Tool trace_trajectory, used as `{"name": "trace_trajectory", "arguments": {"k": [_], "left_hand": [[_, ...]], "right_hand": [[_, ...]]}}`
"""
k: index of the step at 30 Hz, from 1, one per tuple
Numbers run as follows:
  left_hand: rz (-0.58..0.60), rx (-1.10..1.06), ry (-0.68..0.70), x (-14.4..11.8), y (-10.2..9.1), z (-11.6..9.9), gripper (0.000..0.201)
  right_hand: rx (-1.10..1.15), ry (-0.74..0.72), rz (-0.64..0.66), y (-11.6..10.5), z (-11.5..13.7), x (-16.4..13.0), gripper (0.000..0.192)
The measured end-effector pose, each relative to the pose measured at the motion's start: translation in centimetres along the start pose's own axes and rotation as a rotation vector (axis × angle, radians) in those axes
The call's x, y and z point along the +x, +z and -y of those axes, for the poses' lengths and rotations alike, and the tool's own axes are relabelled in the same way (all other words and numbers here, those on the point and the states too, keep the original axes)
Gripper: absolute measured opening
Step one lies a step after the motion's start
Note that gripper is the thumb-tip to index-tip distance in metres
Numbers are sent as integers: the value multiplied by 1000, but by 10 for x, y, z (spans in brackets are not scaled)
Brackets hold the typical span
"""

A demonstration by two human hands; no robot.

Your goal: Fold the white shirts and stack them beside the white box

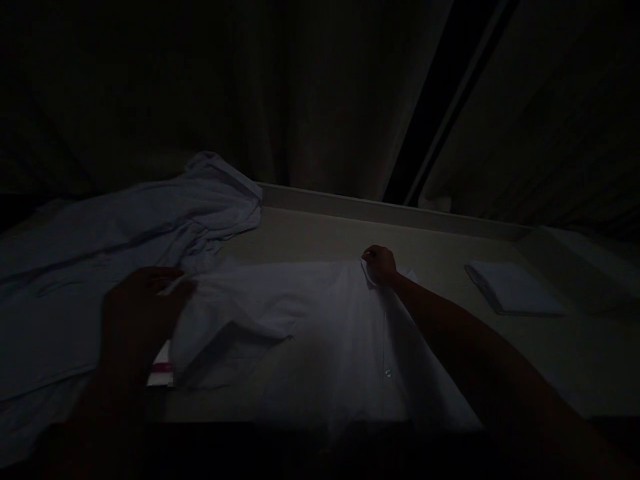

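Observation:
A white buttoned shirt (320,333) lies spread flat on a pale table (320,233) in very dim light. My right hand (380,264) reaches across it and pinches the shirt's far edge near the collar. My left hand (140,313) rests on the shirt's left side, fingers curled on the cloth near a sleeve. A small white tag with a pink stripe (161,373) shows just below my left wrist.
A heap of pale blue garments (125,233) covers the table's left part. A folded white item (513,287) lies at the right. A raised ledge (390,210) runs along the table's back, with dark curtains behind it.

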State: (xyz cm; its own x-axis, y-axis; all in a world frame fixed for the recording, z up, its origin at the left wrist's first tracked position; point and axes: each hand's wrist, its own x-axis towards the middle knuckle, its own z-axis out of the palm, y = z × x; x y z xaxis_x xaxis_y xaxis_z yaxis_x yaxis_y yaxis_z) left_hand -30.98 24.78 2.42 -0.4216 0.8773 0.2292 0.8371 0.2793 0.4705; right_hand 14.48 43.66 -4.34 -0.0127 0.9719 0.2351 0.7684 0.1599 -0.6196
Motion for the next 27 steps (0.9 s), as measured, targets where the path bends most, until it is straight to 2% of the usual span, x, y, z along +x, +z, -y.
{"name": "trace_trajectory", "arguments": {"k": [3, 5, 6, 7, 9, 11, 12, 13, 15, 17, 19, 21, 23, 25, 27], "left_hand": [[-37, 215, 29, -8, 10, -21, 42], [-149, 251, 174, -18, 18, -48, 41], [-208, 203, 258, -26, 23, -65, 40], [-212, 130, 343, -34, 31, -83, 41], [-87, -26, 511, -54, 50, -120, 43], [205, -55, 718, -74, 75, -150, 49], [308, -41, 776, -82, 88, -159, 54], [386, -14, 808, -88, 100, -164, 58], [453, 63, 794, -94, 123, -163, 64], [449, 147, 728, -95, 140, -152, 67], [428, 219, 662, -93, 148, -141, 71], [407, 277, 613, -94, 148, -135, 75], [401, 337, 586, -98, 141, -135, 77], [413, 417, 565, -103, 128, -143, 78], [432, 483, 589, -106, 114, -161, 66]], "right_hand": [[-34, 13, -13, 7, 0, -5, 30], [-62, -21, -83, 3, -2, -9, 42], [-78, -46, -124, -2, -3, -12, 44], [-93, -72, -159, -9, -5, -17, 45], [-114, -108, -193, -29, -13, -31, 44], [-145, -138, -198, -55, -27, -54, 45], [-173, -150, -197, -69, -38, -68, 46], [-222, -161, -196, -83, -50, -83, 47], [-347, -114, -171, -113, -81, -117, 50], [-464, 5, -98, -140, -115, -151, 51], [-548, 139, -22, -163, -143, -180, 48], [-549, 272, 28, -180, -161, -200, 42], [-469, 372, 67, -189, -165, -207, 32], [-359, 389, 76, -189, -159, -204, 25], [-275, 337, 39, -184, -149, -192, 22]]}}
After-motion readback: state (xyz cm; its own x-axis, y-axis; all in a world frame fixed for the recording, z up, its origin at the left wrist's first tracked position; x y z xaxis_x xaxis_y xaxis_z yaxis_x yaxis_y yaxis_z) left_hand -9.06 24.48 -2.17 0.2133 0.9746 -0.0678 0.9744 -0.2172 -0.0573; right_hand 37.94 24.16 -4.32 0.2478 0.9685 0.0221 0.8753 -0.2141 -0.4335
